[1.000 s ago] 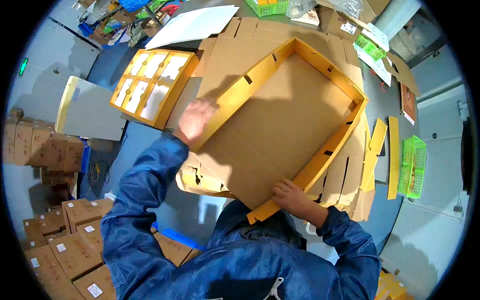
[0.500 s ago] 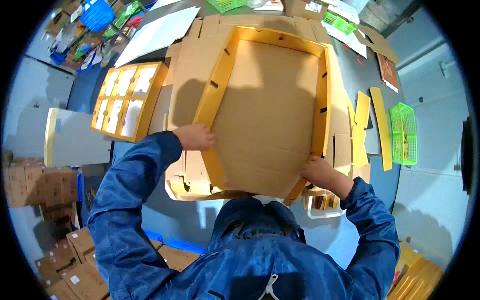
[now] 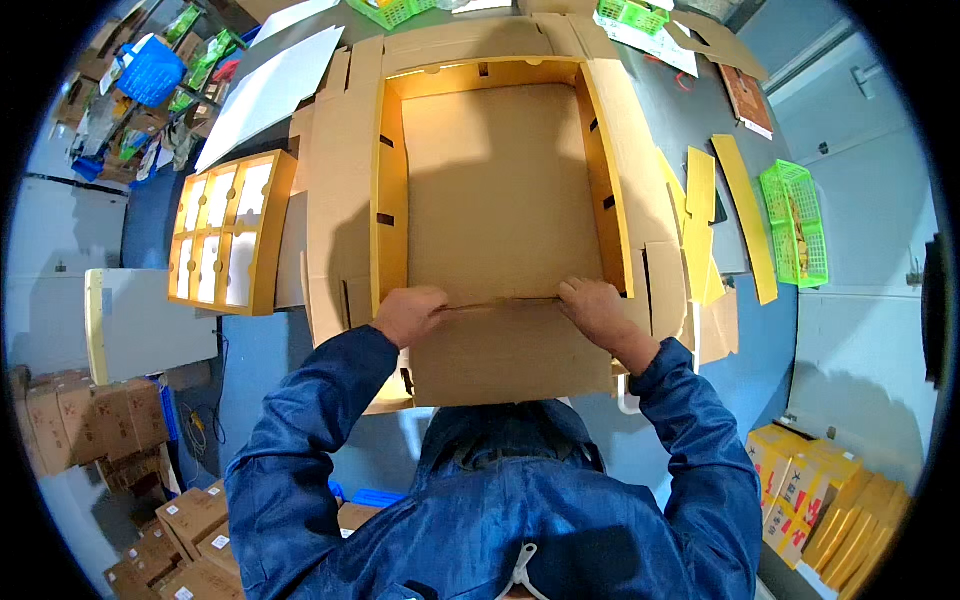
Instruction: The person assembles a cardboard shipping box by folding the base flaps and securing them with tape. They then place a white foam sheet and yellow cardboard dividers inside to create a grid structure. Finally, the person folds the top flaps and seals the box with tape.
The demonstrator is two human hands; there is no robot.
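A yellow card frame (image 3: 390,190) with small dark slots stands on edge around a brown cardboard sheet (image 3: 500,180), walling its left, far and right sides. Along the near side runs a crease, and from it a brown cardboard flap (image 3: 510,355) extends toward my body. My left hand (image 3: 412,316) is closed on the left end of that creased edge, beside the frame's near-left corner. At the right end my right hand (image 3: 600,315) pinches the same edge, thumb and fingers together. Both hands partly hide the frame's near corners.
A yellow compartment box (image 3: 225,235) with white inserts lies left. Yellow strips (image 3: 745,220) and a green basket (image 3: 795,225) are at the right. White sheets (image 3: 270,95) lie far left. Stacked cartons (image 3: 190,520) stand low left, with yellow-taped packages (image 3: 800,480) low right.
The frame has turned from slanted to nearly square and shifted left in view. My hands moved from its side walls to the near cardboard edge. A flap now shows in front of me.
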